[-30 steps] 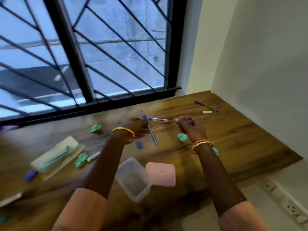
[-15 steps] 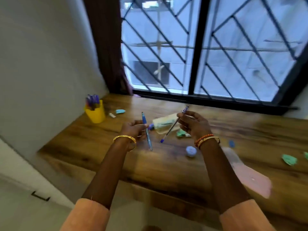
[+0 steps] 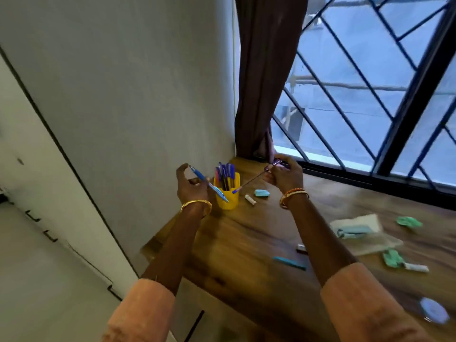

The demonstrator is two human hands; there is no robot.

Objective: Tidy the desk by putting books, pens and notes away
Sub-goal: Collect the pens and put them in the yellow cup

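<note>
Blue pen (image 3: 208,184) gripped (left hand (image 3: 191,187)), right hand (image 3: 283,175) pinching another

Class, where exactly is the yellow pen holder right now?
In the head view, the yellow pen holder stands on the desk's far left corner by the wall, between both hands, left of a white cap.

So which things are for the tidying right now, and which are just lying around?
For the job now:
- blue pen in the left hand
- thin pen in the right hand
- yellow pen cup

Just lying about:
- blue eraser
- green crumpled notes
- teal pen
</note>
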